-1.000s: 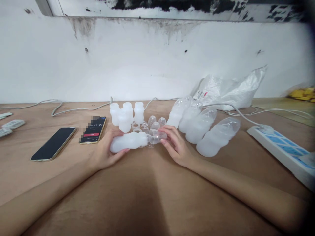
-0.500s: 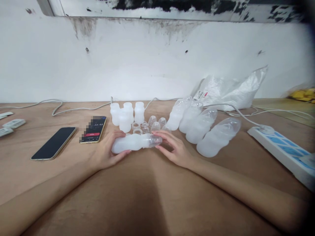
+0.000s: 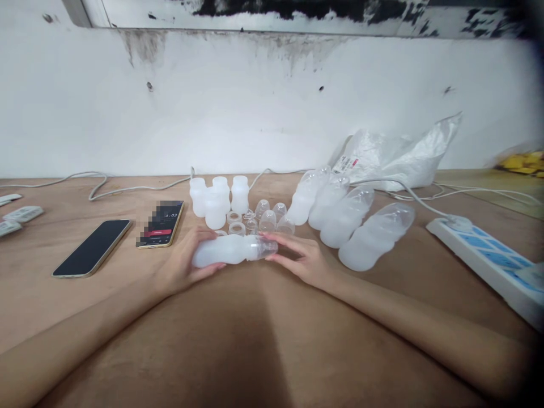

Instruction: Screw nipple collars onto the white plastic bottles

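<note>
A frosted white baby bottle [image 3: 225, 250] lies sideways between my hands, low over the table. My left hand [image 3: 187, 263] wraps round its base end, thumb below and fingers above. At the other end, my right hand [image 3: 301, 258] pinches the clear cap [image 3: 267, 248] fitted over the bottle's top. Just behind are white collar rings [image 3: 237, 228], clear nipples [image 3: 249, 218] and clear dome caps [image 3: 268, 220]. Several uncapped bottles [image 3: 216, 207] stand behind to the left. Several capped bottles [image 3: 368, 243] lean in a row to the right.
Two phones lie on the left, one dark [image 3: 93, 247] and one with a lit screen [image 3: 161, 225]. A white power strip [image 3: 488, 255] sits at the right with cables. Against the wall rests a plastic bag [image 3: 395, 156]. The wooden table [image 3: 204, 351] stretches in front.
Both hands keep hold of the bottle and cap. My right hand and the cap have shifted very slightly; the rest looks the same apart from a small camera shift.
</note>
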A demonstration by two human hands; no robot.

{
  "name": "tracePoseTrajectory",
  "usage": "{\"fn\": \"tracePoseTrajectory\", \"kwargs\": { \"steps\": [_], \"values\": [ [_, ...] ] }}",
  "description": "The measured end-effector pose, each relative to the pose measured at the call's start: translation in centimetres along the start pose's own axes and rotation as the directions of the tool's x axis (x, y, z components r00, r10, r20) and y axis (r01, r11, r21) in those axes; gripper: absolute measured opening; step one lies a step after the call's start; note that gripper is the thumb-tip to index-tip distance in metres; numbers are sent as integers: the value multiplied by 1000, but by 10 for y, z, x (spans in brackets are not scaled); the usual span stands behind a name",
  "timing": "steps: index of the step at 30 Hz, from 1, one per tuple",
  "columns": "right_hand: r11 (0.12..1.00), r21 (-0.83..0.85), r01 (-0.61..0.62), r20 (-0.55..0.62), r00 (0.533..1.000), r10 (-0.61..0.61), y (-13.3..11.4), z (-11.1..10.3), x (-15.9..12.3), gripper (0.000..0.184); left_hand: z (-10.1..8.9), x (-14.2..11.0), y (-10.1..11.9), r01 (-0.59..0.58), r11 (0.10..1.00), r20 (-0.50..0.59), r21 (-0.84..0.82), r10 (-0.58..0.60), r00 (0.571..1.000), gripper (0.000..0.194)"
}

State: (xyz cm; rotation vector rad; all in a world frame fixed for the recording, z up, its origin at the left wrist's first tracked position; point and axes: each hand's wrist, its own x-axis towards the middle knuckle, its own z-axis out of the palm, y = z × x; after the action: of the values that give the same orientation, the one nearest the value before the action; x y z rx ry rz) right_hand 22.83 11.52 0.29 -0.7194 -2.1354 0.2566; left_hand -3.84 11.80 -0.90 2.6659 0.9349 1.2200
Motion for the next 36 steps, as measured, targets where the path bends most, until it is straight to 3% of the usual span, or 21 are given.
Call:
{"fn": "tracePoseTrajectory", "kwargs": {
  "steps": [16, 23, 36],
  "values": [
    [945, -174, 275, -32, 958, -285, 5, 8, -6, 46, 0, 1, 8, -83, 996, -12, 14, 83, 996, 44],
    [930, -241, 278, -58, 952, -300, 4, 12, -6, 43, 3, -2, 9, -72, 997, -30, 30, 73, 997, 46],
    [942, -195, 273, -66, 955, -290, 1, 9, -4, 48, 2, 0, 16, -78, 996, -36, 53, 80, 996, 43]
  ]
}}
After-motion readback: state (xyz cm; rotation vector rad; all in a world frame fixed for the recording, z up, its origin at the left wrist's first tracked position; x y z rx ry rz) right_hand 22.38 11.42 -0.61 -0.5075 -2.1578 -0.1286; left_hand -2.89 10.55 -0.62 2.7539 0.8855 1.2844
